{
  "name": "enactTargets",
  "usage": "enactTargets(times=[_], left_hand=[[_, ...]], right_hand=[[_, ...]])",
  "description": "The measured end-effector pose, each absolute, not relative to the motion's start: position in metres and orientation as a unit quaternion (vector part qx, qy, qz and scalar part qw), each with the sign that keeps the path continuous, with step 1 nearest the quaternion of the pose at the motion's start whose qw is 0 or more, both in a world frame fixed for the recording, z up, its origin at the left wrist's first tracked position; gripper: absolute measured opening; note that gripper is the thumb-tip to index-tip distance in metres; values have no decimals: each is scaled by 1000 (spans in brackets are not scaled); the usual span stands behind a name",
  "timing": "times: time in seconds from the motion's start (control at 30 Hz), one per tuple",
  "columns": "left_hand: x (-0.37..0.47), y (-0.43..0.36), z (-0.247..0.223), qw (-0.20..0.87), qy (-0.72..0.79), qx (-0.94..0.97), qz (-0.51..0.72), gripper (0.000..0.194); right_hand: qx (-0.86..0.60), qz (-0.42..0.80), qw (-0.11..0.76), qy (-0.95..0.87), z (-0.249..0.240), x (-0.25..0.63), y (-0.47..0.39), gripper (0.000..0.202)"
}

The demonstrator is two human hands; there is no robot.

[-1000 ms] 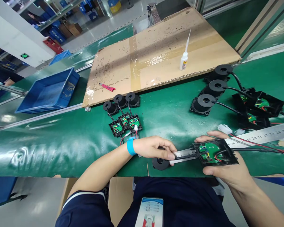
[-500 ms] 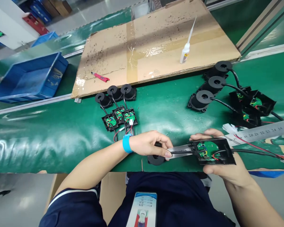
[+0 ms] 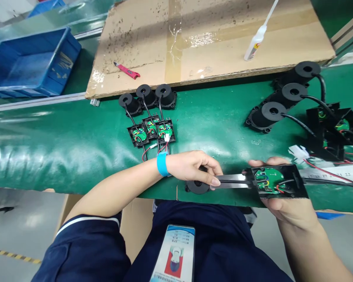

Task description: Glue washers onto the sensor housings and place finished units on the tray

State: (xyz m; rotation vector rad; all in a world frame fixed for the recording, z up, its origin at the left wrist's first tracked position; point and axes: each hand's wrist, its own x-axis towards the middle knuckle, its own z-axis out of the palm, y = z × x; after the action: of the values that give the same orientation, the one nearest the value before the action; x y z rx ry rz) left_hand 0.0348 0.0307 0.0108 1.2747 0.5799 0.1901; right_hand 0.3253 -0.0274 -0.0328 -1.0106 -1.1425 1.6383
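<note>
My right hand [image 3: 291,211] is closed around a black plastic housing [image 3: 300,188] with a green circuit board [image 3: 270,178] and coloured wires inside. Between thumb and fingers, my left hand [image 3: 198,168] pinches the black cable [image 3: 233,181] that runs out of the housing's left end. A steel ruler [image 3: 338,173] lies behind the housing and along the cable; whether the left fingers also grip it, I cannot tell. Under my left hand sits a round black cable-end piece [image 3: 197,188], partly hidden. A white connector [image 3: 299,153] with red and black wires is beyond my right hand.
Several similar black assemblies stand on the green mat [image 3: 211,121], one group at centre left [image 3: 139,135] and another at right [image 3: 270,115]. Behind, a cardboard sheet [image 3: 147,47] bears a red cutter [image 3: 127,70] and a white bottle [image 3: 255,43]. A blue bin [image 3: 32,62] stands at left.
The view has shifted and tilted, so the bench appears higher. Both hands keep their hold; the housing and ruler now lie more level across the view.
</note>
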Motion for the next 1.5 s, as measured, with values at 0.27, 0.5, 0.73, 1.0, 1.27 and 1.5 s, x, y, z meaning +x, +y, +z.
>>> enactTargets(times=[0.27, 0.5, 0.73, 1.0, 1.27, 1.5], left_hand=[[35, 31, 8, 736, 270, 614, 92, 13], [36, 32, 8, 727, 268, 625, 96, 12], [37, 32, 10, 728, 274, 620, 97, 8], [37, 33, 11, 725, 274, 623, 102, 6], [38, 32, 10, 723, 263, 628, 117, 9], [38, 32, 11, 720, 270, 628, 116, 8]], right_hand=[[-426, 633, 420, -491, -33, 326, -25, 70], [-413, 649, 432, -471, -33, 327, -25, 70], [-409, 643, 420, -494, -31, 326, -23, 67], [-402, 658, 422, -476, -22, 321, -20, 63], [-402, 664, 424, -468, -24, 322, -21, 64], [-403, 652, 435, -473, -29, 322, -22, 67]])
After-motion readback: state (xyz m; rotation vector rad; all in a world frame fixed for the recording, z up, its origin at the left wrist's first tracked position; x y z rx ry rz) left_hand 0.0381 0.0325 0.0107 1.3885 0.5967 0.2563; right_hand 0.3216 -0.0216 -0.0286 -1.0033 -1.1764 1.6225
